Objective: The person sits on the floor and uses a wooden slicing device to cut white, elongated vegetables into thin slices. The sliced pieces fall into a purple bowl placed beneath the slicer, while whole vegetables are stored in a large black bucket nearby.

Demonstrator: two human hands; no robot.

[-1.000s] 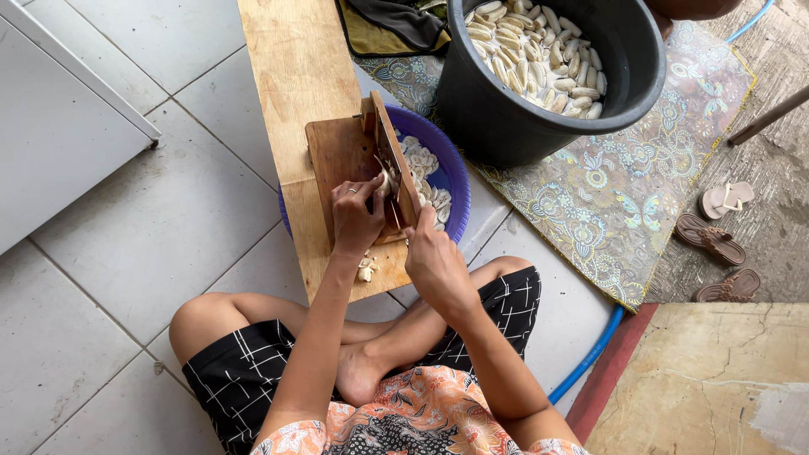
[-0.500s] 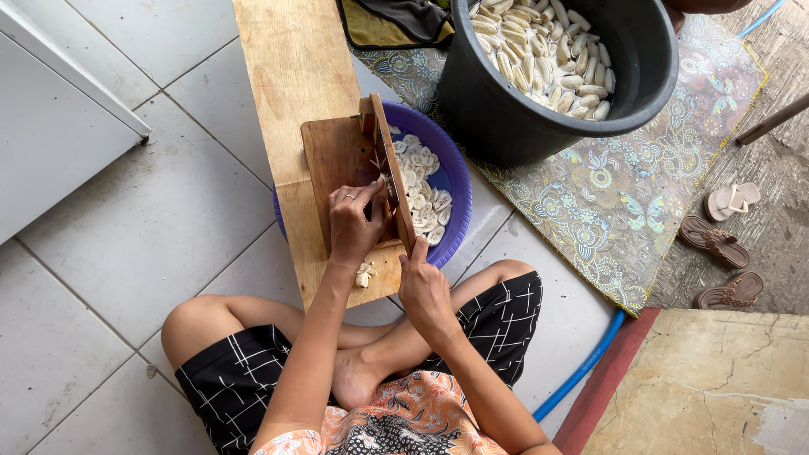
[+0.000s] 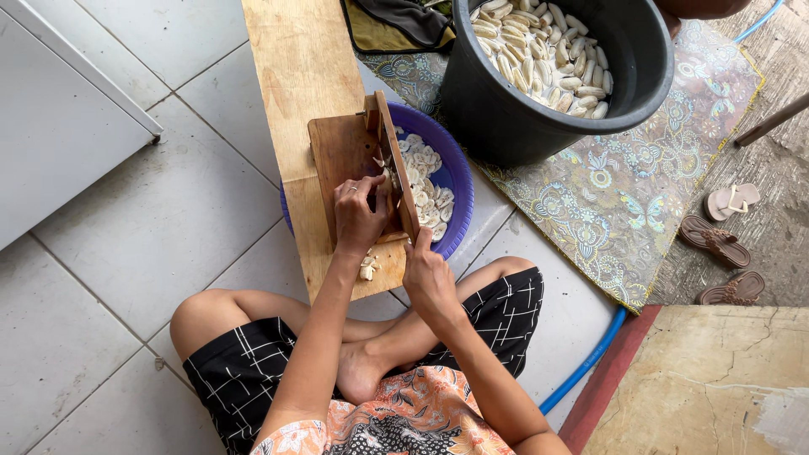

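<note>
Since the earlier frames the left hand [image 3: 358,215] has slid a little back along the wooden slicer [image 3: 350,160], toward the person, while the right hand [image 3: 427,274] has stayed at the slicer's near end.

In the head view, the person sits cross-legged on a tiled floor [image 3: 168,219]. The slicer is a dark brown board with an upright wooden blade frame [image 3: 396,173] along its right edge. It lies across a long pale plank [image 3: 303,67] and over the rim of a purple bowl [image 3: 459,181]. The left hand is curled, fingers pressed down on a small pale piece against the frame (the piece itself is mostly hidden under the fingers, so its shape cannot be told). The right hand is closed around the near end of the frame, thumb on top, steadying it.

Thin pale slices [image 3: 425,181] lie heaped in the purple bowl, just to the right of the frame. A few pale scraps [image 3: 367,268] sit on the plank just below the left wrist.

Beyond the bowl stands a large black bucket [image 3: 506,118], holding many peeled pale pieces [image 3: 539,50] in water. It rests on a patterned cloth [image 3: 607,202] spread on the floor. Sandals [image 3: 729,244] lie to the right on the rougher ground, and a blue hose [image 3: 586,362] runs beside the person's right knee.
</note>
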